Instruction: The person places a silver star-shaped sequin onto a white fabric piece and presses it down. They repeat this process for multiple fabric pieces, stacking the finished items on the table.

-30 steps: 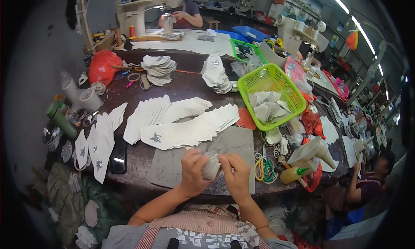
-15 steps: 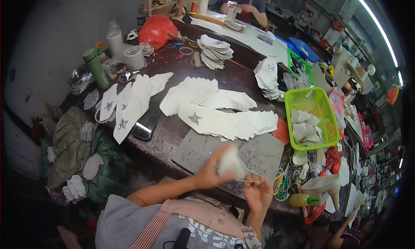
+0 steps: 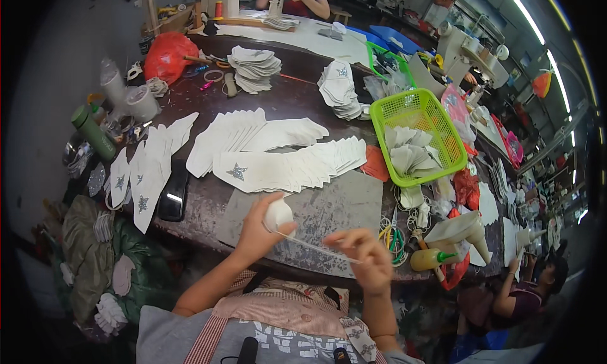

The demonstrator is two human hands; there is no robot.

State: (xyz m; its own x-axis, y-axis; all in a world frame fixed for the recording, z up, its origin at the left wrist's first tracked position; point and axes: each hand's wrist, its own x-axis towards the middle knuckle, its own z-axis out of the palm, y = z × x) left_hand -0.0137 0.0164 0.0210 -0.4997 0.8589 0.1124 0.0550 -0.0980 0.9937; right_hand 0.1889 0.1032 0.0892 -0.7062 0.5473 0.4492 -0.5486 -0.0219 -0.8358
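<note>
Hands stretch a strip over a grey work mat [image 3: 329, 206]
The left hand [image 3: 259, 228] is clamped around a white piece [image 3: 277, 213]; the right hand [image 3: 367, 258] has fingers pinched together on the thin strip [image 3: 316, 245] running between them

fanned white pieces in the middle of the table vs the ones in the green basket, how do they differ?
The fanned white pieces lie flat in overlapping rows on the dark table; the basket pieces sit in a loose heap inside the green basket. A star mark shows on one fanned piece; none is visible on the basket pieces. The fanned spread covers more area. Both are white cut pieces.
</note>
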